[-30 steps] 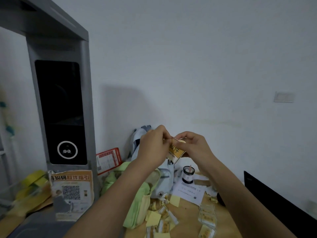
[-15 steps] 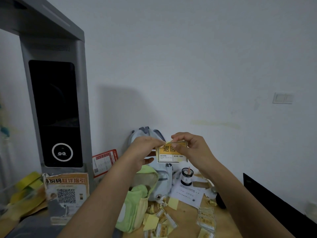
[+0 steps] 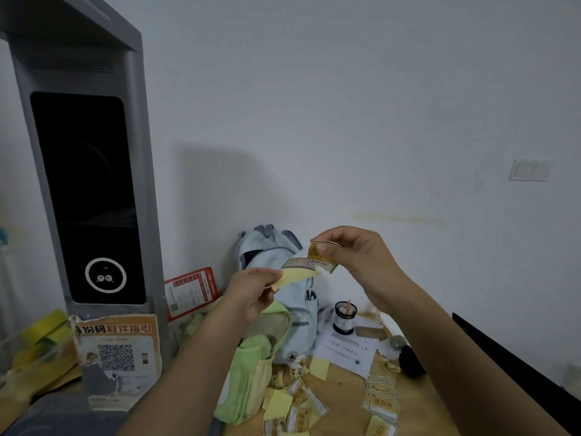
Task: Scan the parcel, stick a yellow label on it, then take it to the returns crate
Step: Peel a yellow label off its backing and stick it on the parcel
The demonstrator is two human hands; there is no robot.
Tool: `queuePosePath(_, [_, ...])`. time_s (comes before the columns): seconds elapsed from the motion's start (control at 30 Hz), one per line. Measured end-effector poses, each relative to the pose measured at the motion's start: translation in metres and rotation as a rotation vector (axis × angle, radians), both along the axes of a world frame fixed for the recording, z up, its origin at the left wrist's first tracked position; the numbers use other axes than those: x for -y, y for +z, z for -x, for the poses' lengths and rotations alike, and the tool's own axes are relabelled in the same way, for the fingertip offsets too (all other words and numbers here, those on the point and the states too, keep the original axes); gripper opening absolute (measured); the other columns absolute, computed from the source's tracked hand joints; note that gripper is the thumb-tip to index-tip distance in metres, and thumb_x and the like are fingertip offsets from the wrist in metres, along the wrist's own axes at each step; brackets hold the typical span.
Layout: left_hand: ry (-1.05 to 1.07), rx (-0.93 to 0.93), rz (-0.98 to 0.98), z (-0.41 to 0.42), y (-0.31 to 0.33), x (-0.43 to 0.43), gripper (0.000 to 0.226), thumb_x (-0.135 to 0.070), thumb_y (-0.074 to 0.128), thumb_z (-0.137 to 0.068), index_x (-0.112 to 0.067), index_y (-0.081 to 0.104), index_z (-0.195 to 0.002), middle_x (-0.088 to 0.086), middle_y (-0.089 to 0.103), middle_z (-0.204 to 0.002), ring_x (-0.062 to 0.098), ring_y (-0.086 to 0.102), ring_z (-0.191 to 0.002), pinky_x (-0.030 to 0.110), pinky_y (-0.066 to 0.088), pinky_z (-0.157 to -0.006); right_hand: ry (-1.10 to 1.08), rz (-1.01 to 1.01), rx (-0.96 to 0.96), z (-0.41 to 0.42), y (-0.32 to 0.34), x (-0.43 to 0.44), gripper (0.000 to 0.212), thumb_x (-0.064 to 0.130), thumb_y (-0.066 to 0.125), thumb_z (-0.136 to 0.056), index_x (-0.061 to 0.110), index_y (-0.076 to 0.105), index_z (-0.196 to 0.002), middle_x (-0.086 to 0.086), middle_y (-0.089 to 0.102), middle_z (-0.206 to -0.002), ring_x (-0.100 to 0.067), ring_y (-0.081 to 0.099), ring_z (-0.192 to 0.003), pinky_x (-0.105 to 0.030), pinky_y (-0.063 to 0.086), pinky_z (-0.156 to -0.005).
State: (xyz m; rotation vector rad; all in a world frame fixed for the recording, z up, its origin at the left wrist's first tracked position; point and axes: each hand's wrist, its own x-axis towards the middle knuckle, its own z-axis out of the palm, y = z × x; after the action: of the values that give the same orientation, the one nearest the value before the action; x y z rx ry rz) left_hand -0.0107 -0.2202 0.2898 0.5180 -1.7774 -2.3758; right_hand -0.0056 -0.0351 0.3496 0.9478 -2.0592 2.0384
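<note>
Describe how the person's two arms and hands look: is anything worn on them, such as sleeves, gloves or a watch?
Both forearms are bare as far as the picture shows; no sleeve is visible. The left hand and the right hand wear no gloves. No ring, watch or bracelet can be seen on either hand or wrist. The dim light hides finer marks.

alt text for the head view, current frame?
Two bare hands peel a yellow label from its backing: right hand pinches the label, left hand the backing. Below, a wooden table littered with labels, beside a grey kiosk.
</note>
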Motion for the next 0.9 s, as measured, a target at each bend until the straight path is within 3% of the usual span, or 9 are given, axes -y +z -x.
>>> queuePosePath(0.17, [0.067,0.154,-0.006,0.024,-0.05,0.009,0.026,-0.004,0.069,-0.081,-0.01,0.051,-0.064,0.0,0.04,-0.045,0.008,0.03,-0.032,0.01,0.025,-0.029,-0.075,-0.02,0.075,0.015,-0.009,-0.007,0.013,0.002,0.069,-0.081,0.014,0.072,-0.077,-0.008,0.07,-0.08,-0.01,0.063,-0.068,-0.018,0.051,-0.069])
queuePosePath(0.27, [0.03,0.247,-0.175,0.032,-0.087,0.011,0.031,-0.002,0.065,-0.084,-0.008,0.047,-0.06,-0.001,0.042,-0.029,0.005,0.035,-0.019,0.008,0.031,-0.026,-0.088,-0.046,0.14,0.026,-0.02,-0.013,0.015,-0.001,0.069,-0.08,0.014,0.073,-0.078,-0.017,0.066,-0.085,-0.017,0.061,-0.07,-0.023,0.052,-0.068])
queuePosePath(0.37, [-0.008,0.325,-0.306,0.035,-0.122,0.008,0.025,-0.004,0.062,-0.088,0.0,0.054,-0.064,0.006,0.052,-0.035,0.009,0.046,-0.021,0.011,0.038,-0.025,-0.084,-0.05,0.247,0.035,-0.035,-0.022,0.016,-0.005,0.067,-0.08,0.011,0.071,-0.083,-0.016,0.068,-0.081,-0.013,0.065,-0.06,-0.019,0.053,-0.057])
queuePosePath(0.53, [-0.006,0.41,-0.3,0.054,-0.155,-0.006,0.023,-0.003,0.058,-0.09,0.006,0.055,-0.069,0.013,0.057,-0.038,0.014,0.051,-0.022,0.016,0.041,-0.024,-0.213,-0.159,0.381,0.048,-0.062,-0.041,0.014,0.001,0.065,-0.085,0.013,0.072,-0.087,0.002,0.064,-0.057,-0.011,0.059,-0.053,-0.021,0.048,-0.05])
queuePosePath(0.6, [-0.062,0.428,-0.309,0.064,-0.159,-0.015,0.022,-0.002,0.054,-0.092,0.007,0.057,-0.073,0.017,0.061,-0.058,0.017,0.057,-0.031,0.018,0.046,-0.028,-0.236,-0.162,0.42,0.053,-0.069,-0.047,0.014,0.0,0.065,-0.085,0.012,0.071,-0.086,0.003,0.064,-0.053,-0.01,0.055,-0.048,-0.018,0.045,-0.045])
queuePosePath(0.7, [-0.197,0.43,-0.243,0.069,-0.154,-0.03,0.016,-0.006,0.051,-0.094,0.007,0.061,-0.093,0.015,0.065,-0.08,0.019,0.065,-0.047,0.019,0.049,-0.036,-0.249,-0.17,0.468,0.06,-0.077,-0.053,0.013,0.001,0.066,-0.084,0.011,0.072,-0.09,-0.005,0.066,-0.063,-0.014,0.052,-0.052,-0.027,0.047,-0.056])
queuePosePath(0.8, [-0.235,0.266,-0.196,0.075,-0.139,-0.04,0.02,-0.012,0.053,-0.094,-0.001,0.059,-0.11,0.008,0.068,-0.095,0.02,0.067,-0.076,0.024,0.053,-0.048,-0.249,-0.237,0.48,0.064,-0.084,-0.052,0.014,0.006,0.066,-0.084,0.015,0.073,-0.092,-0.01,0.067,-0.076,-0.012,0.054,-0.05,-0.028,0.05,-0.06])
queuePosePath(0.9, [-0.249,0.048,-0.234,0.074,-0.111,-0.046,0.021,-0.021,0.062,-0.088,-0.012,0.066,-0.107,0.002,0.07,-0.1,0.019,0.063,-0.093,0.03,0.05,-0.071,-0.239,-0.298,0.474,0.062,-0.09,-0.045,0.014,0.011,0.065,-0.085,0.019,0.073,-0.093,-0.007,0.067,-0.079,-0.011,0.056,-0.05,-0.027,0.049,-0.061])
